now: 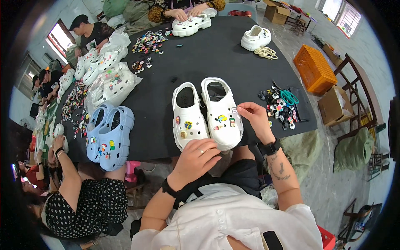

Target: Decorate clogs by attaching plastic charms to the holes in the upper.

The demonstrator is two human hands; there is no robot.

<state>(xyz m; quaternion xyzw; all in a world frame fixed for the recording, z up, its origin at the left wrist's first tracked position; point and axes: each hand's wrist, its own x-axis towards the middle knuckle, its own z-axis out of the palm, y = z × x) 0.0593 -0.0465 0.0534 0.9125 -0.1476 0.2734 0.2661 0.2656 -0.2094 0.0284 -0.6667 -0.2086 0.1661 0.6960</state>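
A pair of white clogs lies side by side before me, toes toward me. Charms dot both the left clog (189, 112) and the right clog (223, 106). My right hand (255, 118) is at the outer side of the right clog, thumb and forefinger pinching a small pale charm (234, 110) against its upper. My left hand (195, 160) covers part of the left clog's toe, its curled fingers reaching the right clog's toe and gripping there; the fingertips are partly hidden. Near my right hand lies a pile of loose charms (283, 108).
Teal-handled scissors (288, 97) lie by the charm pile. Blue clogs (110, 135) stand to my left, with bagged white clogs (114, 85) beyond. Across the black table (166, 58) a person's hands (187, 13) handle another white clog. An orange crate (314, 68) stands at the right.
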